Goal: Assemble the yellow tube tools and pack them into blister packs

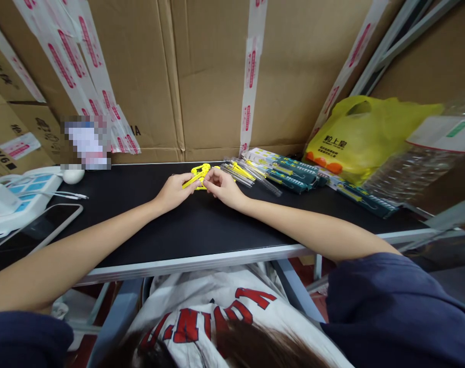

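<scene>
Work looks underway and unfinished: a slim, straight, bright yellow plastic piece (191,182) is in hand near the black desk's (159,235) far edge, while thin, clear plastic tubes (263,180) lie untouched to the right. The left hand's (173,192) fingers pinch it; the right hand's (227,190) fingers curl nearly together, their hold too small to tell. Glossy yellow loops (201,167) show just beyond.

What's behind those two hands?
Just past the left hand and right hand are yellow pieces, and farther back, big brown cardboard. The hands cover some of the yellow, so I can't see every piece.
</scene>
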Motion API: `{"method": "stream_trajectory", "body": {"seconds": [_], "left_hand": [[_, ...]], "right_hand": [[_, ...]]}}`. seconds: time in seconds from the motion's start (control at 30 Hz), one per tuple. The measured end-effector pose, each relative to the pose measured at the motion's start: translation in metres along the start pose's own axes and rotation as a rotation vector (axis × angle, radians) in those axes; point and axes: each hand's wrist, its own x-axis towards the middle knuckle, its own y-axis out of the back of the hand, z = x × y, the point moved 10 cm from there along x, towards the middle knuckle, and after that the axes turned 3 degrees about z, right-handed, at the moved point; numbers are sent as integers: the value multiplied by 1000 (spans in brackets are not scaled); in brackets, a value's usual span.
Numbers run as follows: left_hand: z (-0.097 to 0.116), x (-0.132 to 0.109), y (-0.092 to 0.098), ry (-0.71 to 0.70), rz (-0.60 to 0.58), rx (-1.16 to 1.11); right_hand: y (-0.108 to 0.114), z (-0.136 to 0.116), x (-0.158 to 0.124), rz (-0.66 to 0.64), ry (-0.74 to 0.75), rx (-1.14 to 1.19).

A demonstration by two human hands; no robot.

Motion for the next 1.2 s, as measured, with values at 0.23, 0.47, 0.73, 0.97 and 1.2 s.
{"method": "stream_trajectory", "body": {"seconds": [0.23,0.47,0.73,0.97,1.2], "left_hand": [[-2,0,2,21,26,-43],[-6,0,-1,60,8,-98],[-5,0,-13,57,-95,-148],[-7,-2,-22,63,-167,-242],[-8,-2,-14,105,-89,-345]], "right_hand": [[4,6,1,22,-47,31],[-1,-19,-8,-27,214,-325],[-13,-28,-15,-90,263,-679],[-13,-20,-14,-107,210,-667],[1,-21,-7,5,188,-455]]}}
